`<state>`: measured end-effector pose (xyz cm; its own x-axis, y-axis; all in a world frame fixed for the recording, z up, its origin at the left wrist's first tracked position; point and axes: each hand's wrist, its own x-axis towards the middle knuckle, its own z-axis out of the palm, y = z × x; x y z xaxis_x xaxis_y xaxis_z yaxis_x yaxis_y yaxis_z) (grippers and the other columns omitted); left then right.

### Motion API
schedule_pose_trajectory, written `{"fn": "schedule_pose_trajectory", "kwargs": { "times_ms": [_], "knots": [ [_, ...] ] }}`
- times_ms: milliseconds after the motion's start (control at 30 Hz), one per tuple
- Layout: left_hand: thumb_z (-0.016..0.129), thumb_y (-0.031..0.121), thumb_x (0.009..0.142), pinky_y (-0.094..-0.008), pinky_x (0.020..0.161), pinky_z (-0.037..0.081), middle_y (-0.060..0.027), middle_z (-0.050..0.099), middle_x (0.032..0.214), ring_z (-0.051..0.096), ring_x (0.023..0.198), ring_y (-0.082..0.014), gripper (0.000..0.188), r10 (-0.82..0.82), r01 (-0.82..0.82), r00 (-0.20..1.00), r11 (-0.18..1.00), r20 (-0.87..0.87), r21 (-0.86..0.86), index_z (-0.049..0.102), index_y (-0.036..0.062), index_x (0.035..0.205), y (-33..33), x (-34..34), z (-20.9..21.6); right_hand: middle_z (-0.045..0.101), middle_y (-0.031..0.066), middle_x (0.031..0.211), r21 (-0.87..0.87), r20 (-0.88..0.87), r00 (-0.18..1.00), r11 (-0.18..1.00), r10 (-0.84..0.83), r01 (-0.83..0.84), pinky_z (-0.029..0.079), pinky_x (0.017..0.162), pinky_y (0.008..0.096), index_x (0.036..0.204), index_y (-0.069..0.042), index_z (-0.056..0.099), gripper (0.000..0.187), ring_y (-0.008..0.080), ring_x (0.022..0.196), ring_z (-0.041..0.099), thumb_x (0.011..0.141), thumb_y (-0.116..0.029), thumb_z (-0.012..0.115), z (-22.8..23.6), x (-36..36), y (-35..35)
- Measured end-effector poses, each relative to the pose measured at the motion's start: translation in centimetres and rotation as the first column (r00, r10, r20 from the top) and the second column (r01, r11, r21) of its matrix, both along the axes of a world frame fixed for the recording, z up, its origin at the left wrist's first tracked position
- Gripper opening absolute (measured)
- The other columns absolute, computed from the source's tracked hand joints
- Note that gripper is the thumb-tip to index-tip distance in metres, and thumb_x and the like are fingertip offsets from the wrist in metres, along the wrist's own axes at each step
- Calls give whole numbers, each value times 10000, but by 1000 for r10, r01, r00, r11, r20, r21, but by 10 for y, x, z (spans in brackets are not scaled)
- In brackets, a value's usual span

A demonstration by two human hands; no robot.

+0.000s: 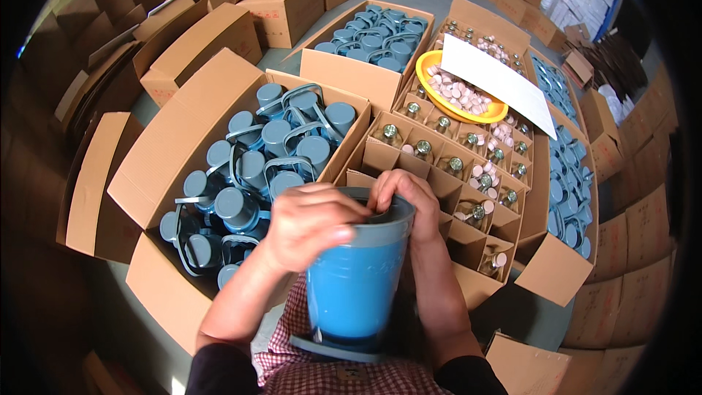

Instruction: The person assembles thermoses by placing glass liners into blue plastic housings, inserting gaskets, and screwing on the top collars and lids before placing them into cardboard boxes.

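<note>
A blue tapered bucket [358,285] with a grey rim stands upright in front of my body, above the checked red apron. My left hand [314,223] lies bent over the left of the rim, fingers toward the opening, somewhat blurred. My right hand [409,201] grips the far right of the rim, fingertips dipping into the dark opening. What lies inside is hidden. A grey curved band [336,349] shows at the bucket's foot. Left of it, an open carton [183,146] holds several blue containers [235,205] with grey lids and handles.
At right, a divided carton [409,135] holds glass bottles [390,133] and loose pale caps. A yellow basin [424,77] of caps and a white sheet [497,80] lie on it. More blue containers fill cartons behind and at far right; stacked cartons [636,249] line the right side.
</note>
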<state>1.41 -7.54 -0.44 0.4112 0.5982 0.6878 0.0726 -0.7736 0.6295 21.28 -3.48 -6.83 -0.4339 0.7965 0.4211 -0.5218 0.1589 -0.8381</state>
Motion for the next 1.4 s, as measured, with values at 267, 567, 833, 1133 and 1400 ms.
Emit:
{"fn": "schedule_pose_trajectory", "kwargs": {
  "times_ms": [267, 567, 833, 1133, 1400],
  "knots": [
    [565, 336, 861, -361, 854, 487, -189, 641, 1061, 622, 951, -258, 430, -15, 377, 716, 850, 698, -368, 660, -81, 907, 19, 4, -45, 624, 185, 859, 128, -78, 997, 992, 5, 5, 455, 848, 360, 803, 57, 625, 272, 286, 875, 607, 853, -167, 478, 50, 16, -25],
    [478, 270, 930, -329, 793, 506, -139, 662, 934, 639, 873, -214, 344, 38, 814, 578, 42, 815, -580, 656, -24, 936, -34, 105, -125, 700, 98, 930, 498, 767, 639, 689, -67, -526, 480, 867, 395, 819, -5, 697, 271, 304, 972, 616, 549, -11, 693, 173, 27, -53],
    [455, 272, 939, -333, 797, 500, -144, 670, 903, 648, 856, -221, 357, -2, 867, 492, -85, 870, -491, 652, -25, 963, -51, 109, -123, 597, 42, 624, 635, 772, 392, 609, -500, -475, 408, 553, 299, 671, -42, 591, 324, 190, 595, 542, 445, -111, 813, 206, 4, -96],
    [417, 273, 951, -379, 749, 492, -186, 657, 772, 647, 749, -305, 358, 271, -134, 962, 601, 43, -788, 630, -13, 976, -103, 40, -65, 548, 29, 575, 300, 937, 172, 953, -304, 54, 352, 505, 224, 706, 7, 580, 138, 72, 534, 475, 606, 24, 673, 162, 36, -77],
    [608, 225, 856, -364, 713, 508, -192, 661, 810, 662, 767, -267, 240, 450, -346, 893, 642, -29, -684, 677, 5, 921, -80, -25, -118, 662, 46, 708, -13, 829, 558, 996, -35, 83, 409, 558, 178, 878, 26, 661, 137, 53, 612, 556, 753, -14, 622, 99, 21, -17]
  ]
}}
